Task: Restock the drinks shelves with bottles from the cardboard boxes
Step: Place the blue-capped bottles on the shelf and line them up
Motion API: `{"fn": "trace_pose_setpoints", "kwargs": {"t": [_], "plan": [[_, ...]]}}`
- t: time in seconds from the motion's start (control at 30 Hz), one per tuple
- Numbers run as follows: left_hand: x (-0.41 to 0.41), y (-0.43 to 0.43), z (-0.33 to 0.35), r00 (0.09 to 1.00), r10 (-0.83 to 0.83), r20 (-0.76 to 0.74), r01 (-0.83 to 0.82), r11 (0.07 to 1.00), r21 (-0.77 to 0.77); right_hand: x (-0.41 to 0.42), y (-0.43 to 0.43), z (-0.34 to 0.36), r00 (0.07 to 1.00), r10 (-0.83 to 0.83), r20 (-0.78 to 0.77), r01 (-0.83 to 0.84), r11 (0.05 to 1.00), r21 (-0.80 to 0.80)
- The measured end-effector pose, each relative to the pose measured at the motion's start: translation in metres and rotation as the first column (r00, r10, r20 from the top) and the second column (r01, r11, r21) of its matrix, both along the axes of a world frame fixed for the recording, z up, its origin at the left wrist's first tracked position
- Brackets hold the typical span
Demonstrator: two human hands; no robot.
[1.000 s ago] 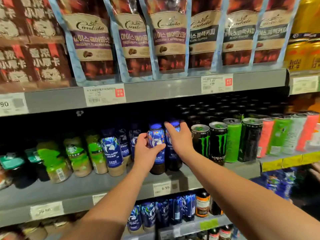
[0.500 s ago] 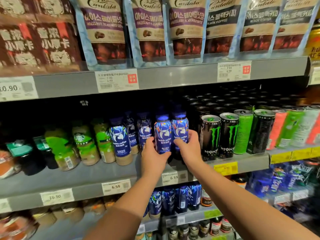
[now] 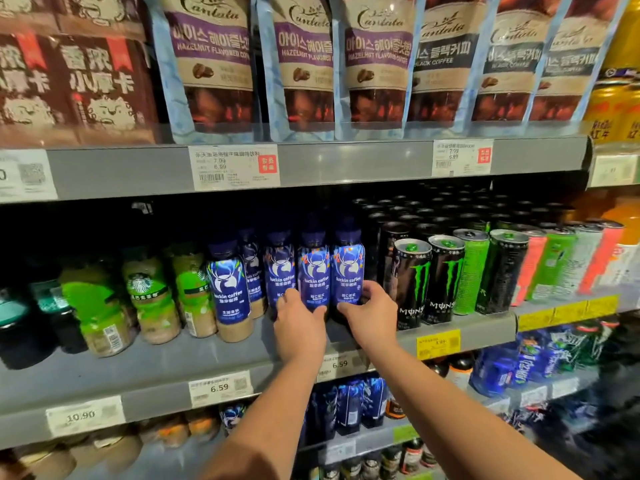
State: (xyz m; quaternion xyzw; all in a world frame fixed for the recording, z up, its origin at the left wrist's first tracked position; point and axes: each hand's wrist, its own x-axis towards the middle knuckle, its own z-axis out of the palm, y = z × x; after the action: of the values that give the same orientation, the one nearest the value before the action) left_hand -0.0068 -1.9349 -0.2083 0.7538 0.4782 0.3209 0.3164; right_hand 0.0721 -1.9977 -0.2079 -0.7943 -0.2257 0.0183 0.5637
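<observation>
Left hand: fingers wrapped low on a blue bottle
Right hand: fingers gripping the neighbouring bottle
Both bottles: upright on the shelf

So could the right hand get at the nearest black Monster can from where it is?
Probably yes: the right hand rests on a blue bottle right beside the Monster can, which stands at the shelf's front edge with nothing before it.
</observation>
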Motion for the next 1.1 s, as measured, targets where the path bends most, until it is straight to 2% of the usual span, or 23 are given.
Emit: {"fn": "trace_pose_setpoints", "kwargs": {"t": [0.2,0.47,0.6,0.73,0.93,1.0,1.1], "plan": [[0.005,0.001,0.000,0.999,0.041,-0.018,-0.041,0.999,-0.007,0.002,0.006,-0.008,0.996,-0.048,0.081,0.054,0.995,-0.081],[0.003,0.001,-0.003,0.998,0.040,-0.041,-0.040,0.999,0.004,0.000,0.005,-0.009,0.997,-0.062,0.052,0.065,0.996,-0.068],[-0.005,-0.003,-0.003,0.997,-0.069,-0.018,0.070,0.997,0.032,0.000,-0.001,-0.005,0.995,0.016,0.094,-0.004,0.992,-0.129],[-0.034,-0.011,-0.002,0.975,-0.190,-0.117,0.202,0.975,0.097,-0.009,-0.018,0.002,0.984,0.062,0.168,-0.020,0.971,-0.238],[-0.120,-0.021,0.004,0.892,-0.274,-0.360,0.379,0.886,0.266,-0.073,-0.044,0.015,0.881,0.252,0.401,0.007,0.840,-0.542],[-0.156,-0.025,0.004,0.857,-0.268,-0.440,0.421,0.856,0.300,-0.111,-0.052,0.014,0.846,0.352,0.401,0.011,0.740,-0.672],[-0.209,-0.030,-0.001,0.771,-0.234,-0.593,0.474,0.832,0.288,-0.172,-0.064,0.000,0.829,0.467,0.306,-0.005,0.555,-0.832]]}}
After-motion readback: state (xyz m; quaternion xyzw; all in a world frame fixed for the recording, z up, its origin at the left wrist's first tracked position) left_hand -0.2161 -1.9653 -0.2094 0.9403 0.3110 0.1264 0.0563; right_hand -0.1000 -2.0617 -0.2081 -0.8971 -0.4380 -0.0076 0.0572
